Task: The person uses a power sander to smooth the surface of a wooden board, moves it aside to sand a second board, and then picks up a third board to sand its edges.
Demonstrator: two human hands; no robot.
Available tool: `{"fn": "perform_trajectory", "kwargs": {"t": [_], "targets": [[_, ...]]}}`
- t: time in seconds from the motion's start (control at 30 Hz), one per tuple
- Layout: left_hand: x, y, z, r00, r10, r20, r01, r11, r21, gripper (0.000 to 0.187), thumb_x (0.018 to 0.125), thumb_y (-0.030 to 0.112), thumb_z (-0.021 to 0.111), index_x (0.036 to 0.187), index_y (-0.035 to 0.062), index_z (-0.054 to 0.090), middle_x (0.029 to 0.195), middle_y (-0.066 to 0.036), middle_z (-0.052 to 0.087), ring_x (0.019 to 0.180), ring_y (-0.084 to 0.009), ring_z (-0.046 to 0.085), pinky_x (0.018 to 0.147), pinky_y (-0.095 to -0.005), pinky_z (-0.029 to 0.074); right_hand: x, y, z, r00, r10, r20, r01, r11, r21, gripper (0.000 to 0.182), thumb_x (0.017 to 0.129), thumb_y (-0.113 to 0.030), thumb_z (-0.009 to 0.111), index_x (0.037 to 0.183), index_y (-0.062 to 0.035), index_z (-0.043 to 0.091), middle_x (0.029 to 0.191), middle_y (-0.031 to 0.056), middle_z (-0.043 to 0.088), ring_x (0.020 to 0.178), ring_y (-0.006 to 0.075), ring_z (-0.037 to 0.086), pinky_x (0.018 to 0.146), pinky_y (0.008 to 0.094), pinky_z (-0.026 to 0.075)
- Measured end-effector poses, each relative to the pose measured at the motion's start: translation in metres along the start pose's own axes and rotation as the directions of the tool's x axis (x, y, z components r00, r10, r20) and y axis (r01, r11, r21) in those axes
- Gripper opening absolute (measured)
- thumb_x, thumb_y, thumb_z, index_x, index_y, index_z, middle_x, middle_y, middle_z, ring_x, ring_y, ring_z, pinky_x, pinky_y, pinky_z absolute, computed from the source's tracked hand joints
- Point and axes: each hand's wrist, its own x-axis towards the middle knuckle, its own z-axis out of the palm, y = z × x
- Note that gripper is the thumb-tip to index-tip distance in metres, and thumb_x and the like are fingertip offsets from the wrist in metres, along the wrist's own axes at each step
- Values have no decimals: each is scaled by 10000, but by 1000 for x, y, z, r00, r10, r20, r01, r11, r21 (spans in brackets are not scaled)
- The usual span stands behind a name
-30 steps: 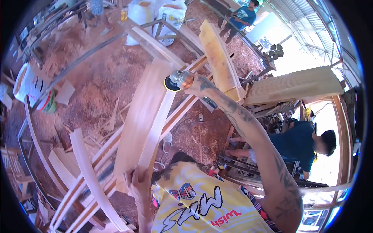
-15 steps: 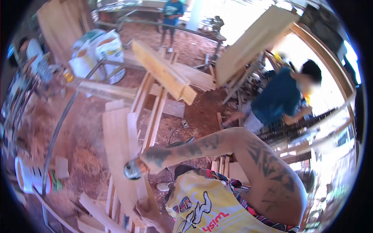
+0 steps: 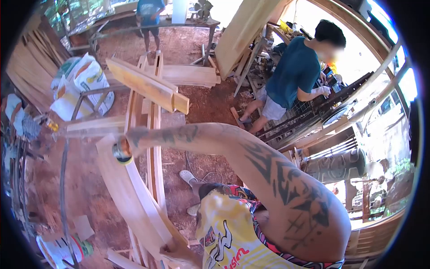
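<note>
Two hands seem busy sanding: the right hand (image 3: 134, 139), fingers wrapped round a power sander (image 3: 121, 151), works near the far end of a curved board (image 3: 127, 197); the left hand (image 3: 175, 253) curls its fingers over the near end. Smooth passes would call for a flat pad.

Right arm: the bare, dark-tattooed right arm (image 3: 277, 179) extends from the shoulder at lower right, bends at the elbow, and runs the forearm leftward across the view. The bare right hand (image 3: 133, 141) is closed in a grip at the far end — its outline is blurred, so individual fingers are indistinct. Left arm: only the bare left forearm (image 3: 191, 259) and bare left hand (image 3: 172, 253) show, low in the view — palm hidden, fingers bent.
</note>
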Motion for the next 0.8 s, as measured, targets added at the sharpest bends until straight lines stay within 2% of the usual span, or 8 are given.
{"fn": "perform_trajectory", "kwargs": {"t": [0.07, 0.13, 0.17, 0.2, 0.3, 0.4, 0.6, 0.8], "targets": [[-1, -24, 23, 996, 49, -73, -62, 982, -176, 545, 814, 328, 989, 1104, 22, 643, 1013, -129, 680, 892, -318, 680, 809, -456, 587, -3, 4, 4, 999, 22, -46, -20, 999, 47, 257, 820, -304, 843, 1013, -162, 750, 1004, 71, 792, 998, 281, 783, 828, 393, 628], [-6, -34, 24, 999, -33, -15, 32, 999, -5, 572, 818, 365, 996, 1105, 26, 635, 1019, -123, 689, 894, -300, 682, 806, -451, 586, -8, -2, 17, 998, -8, -55, 13, 995, 101, 287, 818, -306, 850, 1026, -139, 746, 996, 94, 793, 992, 306, 785, 831, 410, 631], [-7, -35, 26, 997, -71, 27, 73, 990, -124, 580, 817, 372, 993, 1129, 33, 642, 1038, -153, 700, 915, -342, 700, 832, -467, 589, -7, -5, 21, 998, -32, -56, 38, 992, 118, 302, 816, -308, 853, 1032, -128, 743, 992, 106, 794, 989, 318, 786, 832, 419, 633], [-2, -2, 8, 985, -152, 80, 146, 986, 75, 572, 826, 365, 983, 1146, 34, 644, 1076, -182, 702, 960, -387, 712, 855, -488, 590, -11, -11, 23, 997, -48, -62, 56, 989, 138, 317, 815, -309, 856, 1038, -116, 741, 987, 117, 795, 986, 330, 787, 833, 428, 635], [-4, 18, -8, 993, -82, 81, 86, 996, -40, 554, 839, 277, 959, 1192, 19, 620, 1159, -218, 656, 1070, -441, 672, 916, -544, 566, -22, -31, 25, 996, -67, -60, 77, 980, 182, 363, 811, -313, 866, 1056, -81, 734, 975, 152, 796, 978, 367, 790, 837, 454, 640], [11, 17, -17, 990, 111, 84, -101, 989, -110, 432, 909, 167, 832, 1229, 19, 584, 1157, -227, 635, 1085, -404, 630, 973, -496, 512, -52, -62, 26, 995, -74, -71, 88, 970, 226, 409, 807, -317, 876, 1075, -47, 727, 963, 187, 798, 969, 403, 792, 840, 481, 645], [4, 18, -27, 988, 112, -103, -136, 952, -275, 251, 1003, -27, 606, 1234, -16, 509, 1353, -304, 550, 1215, -458, 559, 1078, -558, 437, -133, -133, 58, 966, -254, -55, 260, 939, 227, 500, 791, -316, 898, 1114, 12, 703, 932, 253, 792, 952, 462, 797, 852, 525, 653], [5, 9, -26, 966, 132, -221, -175, 966, -189, 191, 1024, -62, 519, 1210, -22, 501, 1384, -316, 545, 1262, -466, 543, 1114, -574, 403, -160, -171, 64, 905, -424, -19, 410, 862, 298, 507, 779, -292, 890, 1116, 20, 674, 916, 276, 777, 944, 458, 798, 872, 527, 652]]}}
